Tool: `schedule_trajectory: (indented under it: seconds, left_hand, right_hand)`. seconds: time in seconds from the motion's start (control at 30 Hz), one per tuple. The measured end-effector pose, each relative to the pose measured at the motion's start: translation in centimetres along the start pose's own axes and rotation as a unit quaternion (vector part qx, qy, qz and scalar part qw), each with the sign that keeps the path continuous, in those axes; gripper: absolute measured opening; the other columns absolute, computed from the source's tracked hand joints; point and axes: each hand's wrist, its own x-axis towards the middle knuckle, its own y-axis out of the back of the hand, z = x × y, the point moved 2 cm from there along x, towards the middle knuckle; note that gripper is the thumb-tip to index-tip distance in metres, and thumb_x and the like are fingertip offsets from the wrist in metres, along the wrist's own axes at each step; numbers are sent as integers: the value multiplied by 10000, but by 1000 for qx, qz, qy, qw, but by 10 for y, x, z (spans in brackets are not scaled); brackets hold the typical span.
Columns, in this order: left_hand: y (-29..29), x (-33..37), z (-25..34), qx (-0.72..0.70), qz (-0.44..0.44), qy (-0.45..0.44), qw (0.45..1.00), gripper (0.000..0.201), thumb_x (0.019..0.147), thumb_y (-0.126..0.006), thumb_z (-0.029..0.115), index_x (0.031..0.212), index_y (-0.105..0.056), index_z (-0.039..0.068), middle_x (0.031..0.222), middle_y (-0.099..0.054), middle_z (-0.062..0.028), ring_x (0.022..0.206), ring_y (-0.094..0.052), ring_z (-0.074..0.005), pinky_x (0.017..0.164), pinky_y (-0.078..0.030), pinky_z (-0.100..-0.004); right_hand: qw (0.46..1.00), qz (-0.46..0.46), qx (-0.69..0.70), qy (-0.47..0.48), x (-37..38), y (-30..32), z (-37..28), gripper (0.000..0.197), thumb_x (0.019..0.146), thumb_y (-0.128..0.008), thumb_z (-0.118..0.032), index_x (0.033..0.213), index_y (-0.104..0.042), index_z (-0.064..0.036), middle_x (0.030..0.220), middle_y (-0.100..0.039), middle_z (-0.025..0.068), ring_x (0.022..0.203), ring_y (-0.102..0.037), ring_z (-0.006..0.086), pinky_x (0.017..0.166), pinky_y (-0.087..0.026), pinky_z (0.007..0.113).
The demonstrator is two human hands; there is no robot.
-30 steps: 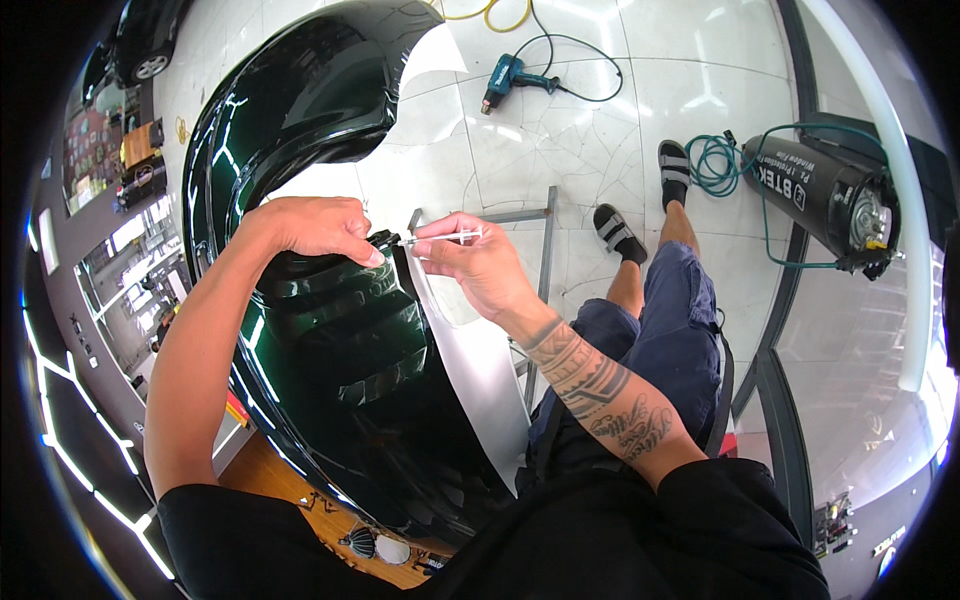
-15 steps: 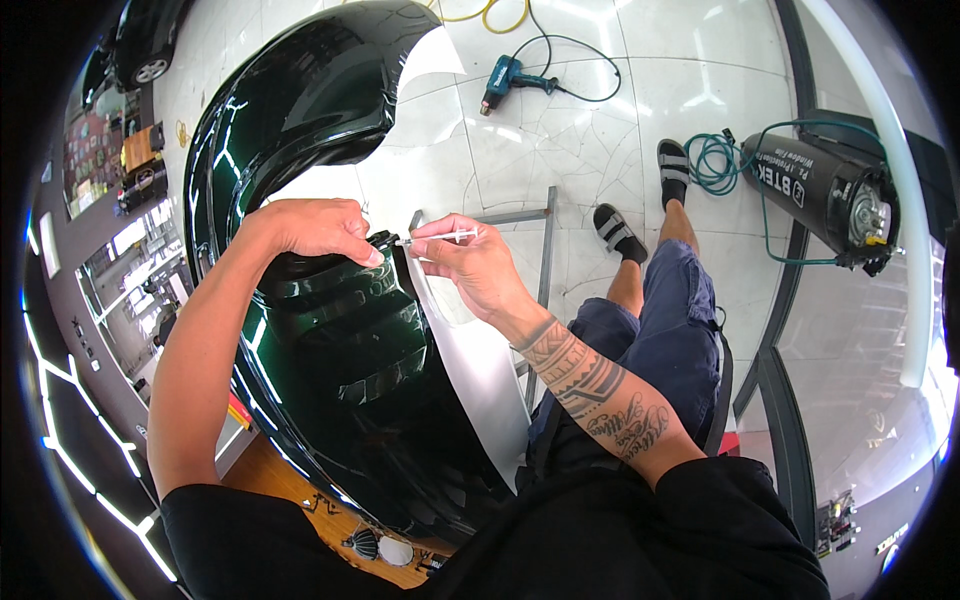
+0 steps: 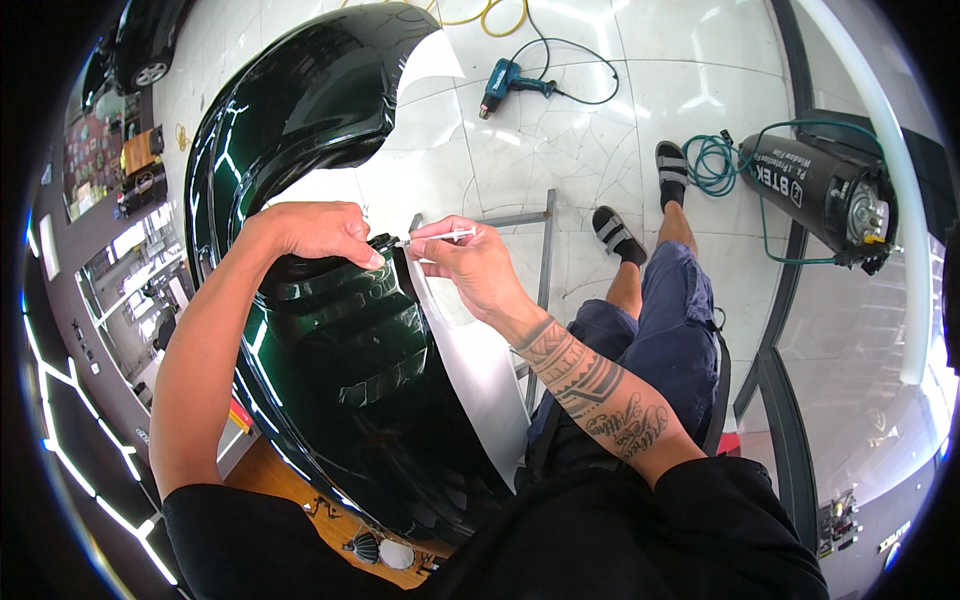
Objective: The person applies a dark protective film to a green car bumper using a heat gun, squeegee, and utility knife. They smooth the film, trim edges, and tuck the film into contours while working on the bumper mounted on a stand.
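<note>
A glossy dark green car body panel (image 3: 375,440) curves up through the middle, with vent-like ridges in its surface. My left hand (image 3: 318,232) is closed at the panel's inner corner, its thumb pressed down near the edge. Whatever its curled fingers hold is hidden. Between the thumb and fingers of my right hand (image 3: 470,262) is a slim white pen-shaped tool (image 3: 452,236). The tool's thin tip points left at a small black part (image 3: 382,241) on the panel's corner. A white sheet (image 3: 465,370) runs along the panel's right edge, below my right hand.
A grey metal stand (image 3: 546,245) shows beside the panel. Farther off, a teal heat gun (image 3: 510,84) lies on the tiled floor (image 3: 590,150) with its cord looped. A black cylindrical tank (image 3: 815,185) with a coiled green hose (image 3: 712,170) sits at the right.
Almost nothing differs. Both hands keep their places at the panel's corner, and the tool in my right hand has barely shifted.
</note>
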Motion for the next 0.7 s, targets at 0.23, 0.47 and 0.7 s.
schedule_trajectory:
  seconds: [0.23,0.47,0.7]
  left_hand:
    - [1,0,1,10,2,3,1000,533,824,-675,428,556,-379,76,526,-295,26,528,-288,-127,531,-255,-338]
    - [2,2,-1,8,0,2,1000,536,824,-676,439,554,-376,88,524,-294,32,526,-284,-125,529,-250,-339]
    - [3,4,1,16,-3,9,1000,553,829,-662,456,548,-374,77,515,-292,29,519,-285,-129,526,-252,-342]
  right_hand:
    - [1000,10,3,-13,-1,0,-2,126,880,-655,-63,976,-617,10,927,-675,96,864,-651,153,773,-524,306]
    - [1000,16,20,-14,0,-1,-3,136,869,-662,-68,968,-618,14,926,-675,100,858,-650,159,769,-520,314]
    - [999,22,27,-13,-1,-3,-6,141,862,-670,-74,960,-619,13,892,-684,92,830,-645,133,714,-492,259]
